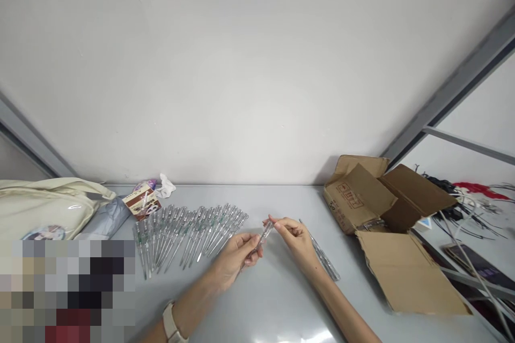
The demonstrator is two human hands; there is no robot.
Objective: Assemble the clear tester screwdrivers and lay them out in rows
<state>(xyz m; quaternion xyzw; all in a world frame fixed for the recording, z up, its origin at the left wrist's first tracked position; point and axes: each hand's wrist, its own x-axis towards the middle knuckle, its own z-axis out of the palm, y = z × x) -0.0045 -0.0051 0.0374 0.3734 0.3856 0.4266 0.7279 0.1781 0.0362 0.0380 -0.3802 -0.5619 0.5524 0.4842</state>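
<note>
Over the grey table I hold one clear-handled tester screwdriver between both hands. My left hand pinches its lower end and my right hand pinches its upper end. A fanned row of several similar clear screwdrivers lies to the left of my hands. Two more screwdrivers lie just to the right, beside my right forearm. A watch sits on my left wrist.
An open cardboard box with flaps spread stands at the right. A cream bag, a small printed carton and crumpled tissue lie at the back left. Cables lie on the neighbouring surface at the far right. A white wall backs the table.
</note>
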